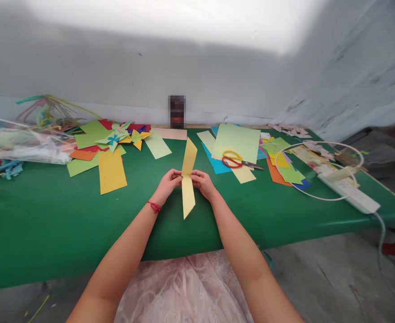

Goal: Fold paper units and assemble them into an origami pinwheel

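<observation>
A folded strip of yellow paper point(188, 197) with slanted ends is held upright lengthwise above the green table, pinched at its narrow middle. My left hand point(168, 184) closes thumb and fingers on the left side of that middle. From the right, my right hand point(202, 183) pinches the same spot. Some fingertips are hidden behind the paper. To the right of my hands, scissors point(239, 160) with red and yellow handles lie on a pale green sheet point(240, 137). A golden-yellow sheet point(112, 172) lies to the left.
Folded paper stars point(116, 134) rest on coloured sheets at the back left, beside a clear plastic bag point(25, 143) and strips. On the right, a white power strip point(350, 193) with a looped cable lies near more coloured paper point(284, 168). A wall rises behind the green table point(66, 224).
</observation>
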{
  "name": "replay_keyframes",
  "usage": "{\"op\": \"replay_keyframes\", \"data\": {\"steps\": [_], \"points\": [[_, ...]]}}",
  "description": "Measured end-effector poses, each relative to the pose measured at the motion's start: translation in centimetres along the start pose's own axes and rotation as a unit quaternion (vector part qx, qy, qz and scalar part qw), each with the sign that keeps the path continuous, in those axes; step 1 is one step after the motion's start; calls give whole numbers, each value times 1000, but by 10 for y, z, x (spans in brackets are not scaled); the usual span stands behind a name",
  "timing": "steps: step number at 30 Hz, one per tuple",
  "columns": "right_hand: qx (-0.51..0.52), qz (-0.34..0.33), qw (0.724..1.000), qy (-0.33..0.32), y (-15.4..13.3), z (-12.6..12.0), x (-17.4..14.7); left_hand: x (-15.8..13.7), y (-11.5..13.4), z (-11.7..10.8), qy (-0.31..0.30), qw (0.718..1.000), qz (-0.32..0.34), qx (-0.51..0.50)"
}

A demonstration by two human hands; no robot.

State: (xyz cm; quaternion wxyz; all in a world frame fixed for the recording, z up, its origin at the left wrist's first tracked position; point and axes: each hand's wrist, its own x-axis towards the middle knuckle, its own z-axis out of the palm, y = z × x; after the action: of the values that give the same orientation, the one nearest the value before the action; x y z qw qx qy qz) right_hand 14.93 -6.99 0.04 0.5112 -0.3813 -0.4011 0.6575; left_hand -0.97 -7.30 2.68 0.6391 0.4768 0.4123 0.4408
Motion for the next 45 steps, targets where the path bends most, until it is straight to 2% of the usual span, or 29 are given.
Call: {"op": "replay_keyframes", "data": {"steps": [16,23,28,45], "points": [[-8,22,999,-23,-3,3,-3,-1,0,0,23,1000,-10,16],[-10,4,999,-30,-4,4,-2,0,-2,-1,8,999,-26,20],[-2,18,999,-46,-6,4,-3,0,-1,0,5,1000,0,18],[21,24,996,-82,-6,2,-4,-3,0,-4,-48,997,-4,-62]]}}
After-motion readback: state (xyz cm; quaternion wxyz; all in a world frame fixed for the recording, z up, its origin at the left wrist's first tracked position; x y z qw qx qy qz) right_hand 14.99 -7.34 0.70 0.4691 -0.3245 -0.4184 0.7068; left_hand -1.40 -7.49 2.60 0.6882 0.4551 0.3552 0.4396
